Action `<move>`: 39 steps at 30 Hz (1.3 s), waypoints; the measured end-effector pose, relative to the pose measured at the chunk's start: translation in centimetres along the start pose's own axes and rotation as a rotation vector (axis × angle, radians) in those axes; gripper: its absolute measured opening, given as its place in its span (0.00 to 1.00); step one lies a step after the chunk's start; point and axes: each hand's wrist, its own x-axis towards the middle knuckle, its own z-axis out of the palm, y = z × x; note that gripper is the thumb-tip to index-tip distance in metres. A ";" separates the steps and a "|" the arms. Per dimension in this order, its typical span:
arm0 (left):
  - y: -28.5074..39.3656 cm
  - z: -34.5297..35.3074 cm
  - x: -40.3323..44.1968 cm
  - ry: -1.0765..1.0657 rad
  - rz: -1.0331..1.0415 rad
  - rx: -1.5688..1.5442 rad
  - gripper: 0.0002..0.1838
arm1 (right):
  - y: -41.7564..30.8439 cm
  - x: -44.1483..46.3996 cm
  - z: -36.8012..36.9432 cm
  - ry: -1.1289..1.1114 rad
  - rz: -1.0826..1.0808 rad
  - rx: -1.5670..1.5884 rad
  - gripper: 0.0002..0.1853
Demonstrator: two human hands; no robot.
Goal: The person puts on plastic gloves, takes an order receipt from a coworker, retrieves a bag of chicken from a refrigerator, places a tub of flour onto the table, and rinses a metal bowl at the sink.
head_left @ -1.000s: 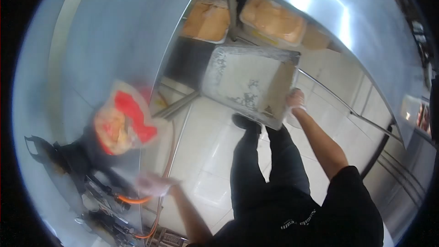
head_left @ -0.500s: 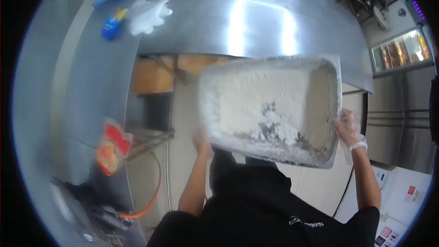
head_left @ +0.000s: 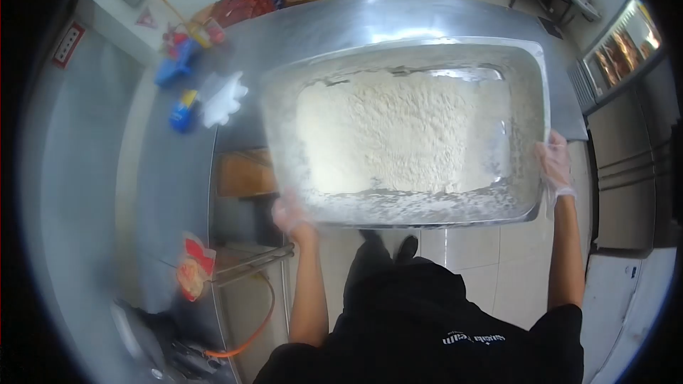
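Observation:
A large metal tray point(head_left: 405, 215) is held up in front of my body, over the near edge of the steel table. Pale flour-like powder point(head_left: 398, 135) covers much of its bottom, with bare metal showing near the edges. My left hand point(head_left: 290, 215), in a clear glove, grips the tray's lower left corner. At the tray's right side, my right hand point(head_left: 556, 162), also in a clear glove, is closed on the rim. The fingers under the tray are hidden.
The steel table point(head_left: 313, 28) lies beyond the tray. White gloves point(head_left: 224, 99), a blue-and-yellow package point(head_left: 183, 111) and a blue basket point(head_left: 176, 62) are at the left. A red-and-clear bag point(head_left: 194, 268) lies at lower left, above an orange hose point(head_left: 257, 334). A tub point(head_left: 245, 173) sits below.
The tray has come up from low near the floor to table height and is now more level. My left hand, empty near the hose one second ago, has taken hold of its left side.

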 end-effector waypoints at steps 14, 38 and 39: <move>20.2 7.1 0.6 -0.022 -0.050 0.114 0.22 | 10.6 20.3 0.2 -0.023 0.214 -0.124 0.15; 23.8 -26.7 3.8 0.677 0.782 0.198 0.17 | 6.9 24.3 0.1 -0.138 0.250 -0.010 0.27; 25.5 -26.3 3.5 0.659 0.922 0.397 0.16 | 6.4 23.4 -0.4 -0.111 0.275 0.018 0.27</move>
